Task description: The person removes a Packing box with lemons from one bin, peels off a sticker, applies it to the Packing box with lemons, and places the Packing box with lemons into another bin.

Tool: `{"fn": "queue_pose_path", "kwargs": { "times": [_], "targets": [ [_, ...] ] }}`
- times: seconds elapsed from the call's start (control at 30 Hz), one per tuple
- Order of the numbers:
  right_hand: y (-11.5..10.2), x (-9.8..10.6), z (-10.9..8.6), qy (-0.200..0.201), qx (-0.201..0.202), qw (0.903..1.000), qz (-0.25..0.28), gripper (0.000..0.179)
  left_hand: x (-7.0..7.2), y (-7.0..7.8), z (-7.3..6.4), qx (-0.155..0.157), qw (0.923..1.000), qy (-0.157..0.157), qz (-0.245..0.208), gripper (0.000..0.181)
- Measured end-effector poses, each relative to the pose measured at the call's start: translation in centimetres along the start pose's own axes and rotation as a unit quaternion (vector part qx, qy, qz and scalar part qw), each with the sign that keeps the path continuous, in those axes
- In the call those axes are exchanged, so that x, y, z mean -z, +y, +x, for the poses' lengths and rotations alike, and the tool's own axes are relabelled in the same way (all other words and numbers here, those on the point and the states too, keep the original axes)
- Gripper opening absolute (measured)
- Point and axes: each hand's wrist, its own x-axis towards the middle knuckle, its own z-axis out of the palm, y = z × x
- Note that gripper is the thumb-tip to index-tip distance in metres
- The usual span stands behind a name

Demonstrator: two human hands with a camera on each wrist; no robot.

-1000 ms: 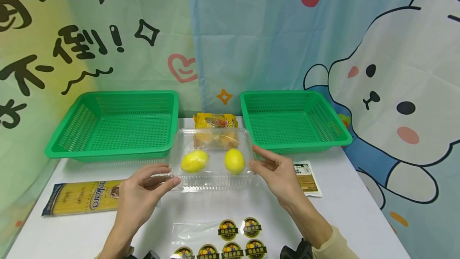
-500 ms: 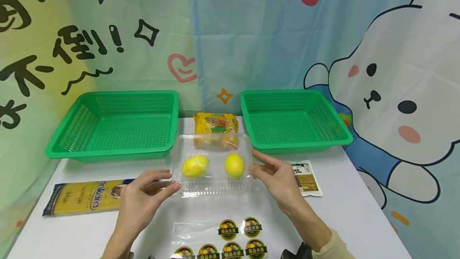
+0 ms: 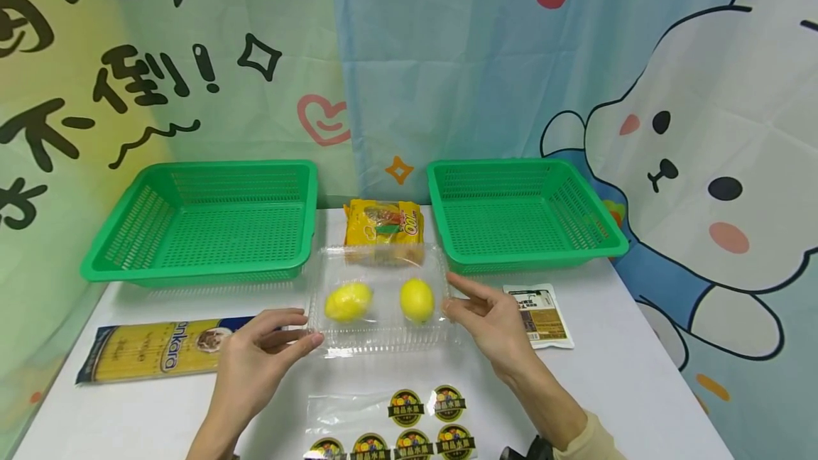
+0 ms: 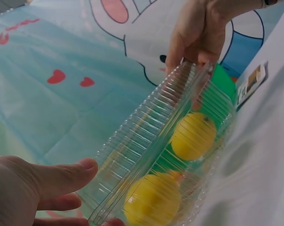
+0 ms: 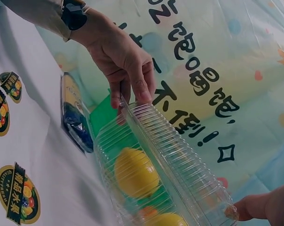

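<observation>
A clear plastic clamshell box (image 3: pixel 381 338) with a ribbed wall is held level between both hands, its lid down over two lemons. One lemon (image 3: pixel 348 302) lies in its left half, the other lemon (image 3: pixel 417 300) in its right. My left hand (image 3: pixel 262 353) pinches the left rim near the front corner, thumb on top and fingers below, as the left wrist view shows. On the opposite side, my right hand (image 3: pixel 495 325) pinches the right rim between thumb and fingers. Both wrist views show the flanges of lid and base lying together, with the table close below the box.
Two green baskets, a left basket (image 3: pixel 96 270) and a right basket (image 3: pixel 537 259), stand at the back. Between them lies a yellow noodle packet (image 3: pixel 383 222). A spaghetti pack (image 3: pixel 147 351) is at left, a white-and-brown sachet (image 3: pixel 543 318) at right, a sticker sheet (image 3: pixel 345 410) in front.
Both hands have brought the box with the lemons lower and a little toward me. More of the yellow noodle packet behind it now shows.
</observation>
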Motion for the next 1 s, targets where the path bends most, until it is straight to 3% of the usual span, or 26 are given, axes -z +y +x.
{"fn": "queue_pose_path", "kwargs": {
  "times": [1.0],
  "targets": [
    [3.2, -0.3, 0.9, 0.006, -0.015, 0.9994, 0.030, 0.052, -1.4, -2.4, -0.2, 0.000, 0.9999, -0.010, 0.009, 0.030]
  ]
}}
